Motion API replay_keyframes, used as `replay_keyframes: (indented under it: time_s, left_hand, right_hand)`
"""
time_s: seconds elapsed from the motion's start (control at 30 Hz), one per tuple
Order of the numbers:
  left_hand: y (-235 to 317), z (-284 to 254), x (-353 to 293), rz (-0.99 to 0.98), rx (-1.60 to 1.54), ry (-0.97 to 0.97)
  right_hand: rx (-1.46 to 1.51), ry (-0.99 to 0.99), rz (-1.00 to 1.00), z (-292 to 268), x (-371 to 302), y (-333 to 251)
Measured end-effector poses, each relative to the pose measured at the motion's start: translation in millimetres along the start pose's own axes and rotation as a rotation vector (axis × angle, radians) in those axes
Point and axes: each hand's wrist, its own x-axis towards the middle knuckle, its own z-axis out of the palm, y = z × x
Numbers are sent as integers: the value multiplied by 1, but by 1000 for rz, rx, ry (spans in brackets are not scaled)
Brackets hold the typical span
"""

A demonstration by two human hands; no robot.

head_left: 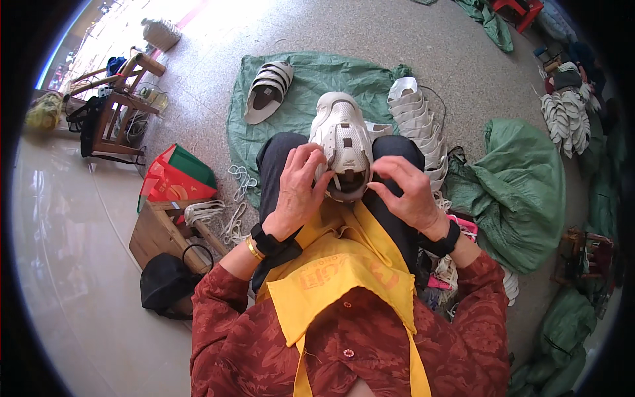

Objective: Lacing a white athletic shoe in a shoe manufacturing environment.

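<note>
A white sneaker rests between my knees, toe pointing away, with its dark opening toward me. My left hand is at the sneaker's left side, fingers bent and thumb at the edge by the opening. My right hand hovers just off the right side, its fingers curled and the thumb bent toward the index finger. Whether a thin lace lies between those fingertips is too small to see. Ahead on the green sheet lies a stack of white shoe uppers. A longer row of nested white uppers is beyond my right knee.
White laces hang by a wooden stool at my left, with a red and green bag and a black bag. A large green sack sits at my right. A wooden chair stands far left.
</note>
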Motion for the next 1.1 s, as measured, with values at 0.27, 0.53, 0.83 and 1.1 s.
replay_keyframes:
  time_s: [0.27,0.53,0.83,1.1]
  left_hand:
    - [1,-3,0,-31,69,-19]
    - [6,-2,-2,-111,27,-51]
    - [7,3,-3,-83,59,-50]
    - [6,2,-4,-93,73,-79]
  right_hand:
    - [13,-18,147,25,-2,15]
    - [75,21,66,30,-3,12]
    - [134,299,378,-12,-54,24]
    - [58,87,893,19,-228,98]
